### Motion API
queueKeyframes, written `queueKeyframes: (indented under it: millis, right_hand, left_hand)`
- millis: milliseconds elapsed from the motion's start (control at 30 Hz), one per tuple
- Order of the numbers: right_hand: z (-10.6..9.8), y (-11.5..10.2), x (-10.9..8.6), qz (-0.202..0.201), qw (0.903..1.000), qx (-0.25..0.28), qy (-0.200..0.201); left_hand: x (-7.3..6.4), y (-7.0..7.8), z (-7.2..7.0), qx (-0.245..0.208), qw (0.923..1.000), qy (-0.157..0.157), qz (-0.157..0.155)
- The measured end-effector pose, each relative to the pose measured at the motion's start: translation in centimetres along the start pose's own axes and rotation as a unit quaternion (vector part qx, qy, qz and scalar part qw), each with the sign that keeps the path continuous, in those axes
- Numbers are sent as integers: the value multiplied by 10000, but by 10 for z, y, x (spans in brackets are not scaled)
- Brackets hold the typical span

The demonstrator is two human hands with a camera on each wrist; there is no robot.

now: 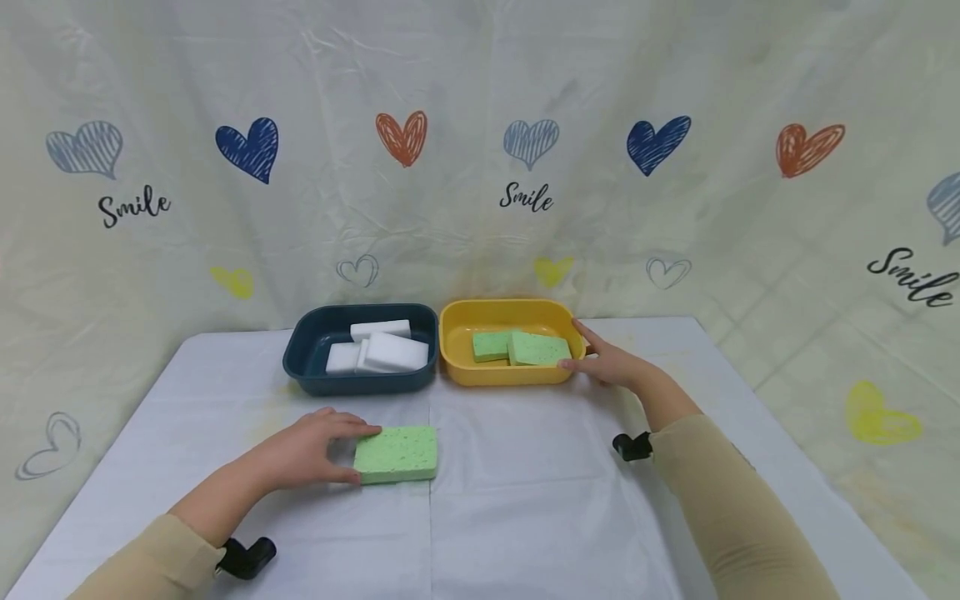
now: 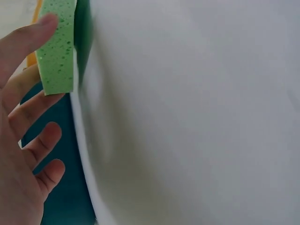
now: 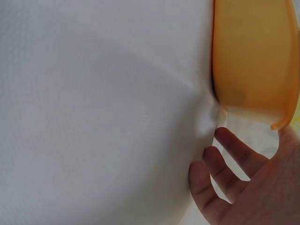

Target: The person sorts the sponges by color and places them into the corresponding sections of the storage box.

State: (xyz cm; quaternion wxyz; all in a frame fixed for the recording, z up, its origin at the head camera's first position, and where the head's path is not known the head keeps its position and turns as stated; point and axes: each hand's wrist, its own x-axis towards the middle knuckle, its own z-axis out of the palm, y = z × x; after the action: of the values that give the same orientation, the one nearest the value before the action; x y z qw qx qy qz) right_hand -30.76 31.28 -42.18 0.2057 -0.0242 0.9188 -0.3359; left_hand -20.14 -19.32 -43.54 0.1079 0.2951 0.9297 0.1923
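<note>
My left hand pinches the left end of a green sponge at the near middle of the table. The left wrist view shows the thumb on one face of that sponge and fingers behind it; whether it lifts off the cloth, I cannot tell. At the right end of a yellow basin, my right hand touches the rim with thumb and index finger spread. Its other fingers extend loosely beside the basin in the right wrist view. Two green sponges lie inside, one overlapping the other.
A dark blue basin stands left of the yellow one, side by side, with several white sponges in it. White cloth covers the table. Behind hangs a pale curtain printed with hearts.
</note>
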Motion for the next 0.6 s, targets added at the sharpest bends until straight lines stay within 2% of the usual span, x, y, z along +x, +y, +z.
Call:
queueKeyframes:
  millis: [367, 600]
  right_hand:
    - [1, -2, 0, 13, 9999, 111, 12]
    - [0, -1, 0, -31, 9999, 127, 1]
  left_hand:
    - [12, 13, -17, -33, 9991, 418, -72]
    - [34, 22, -35, 5, 9965, 817, 172]
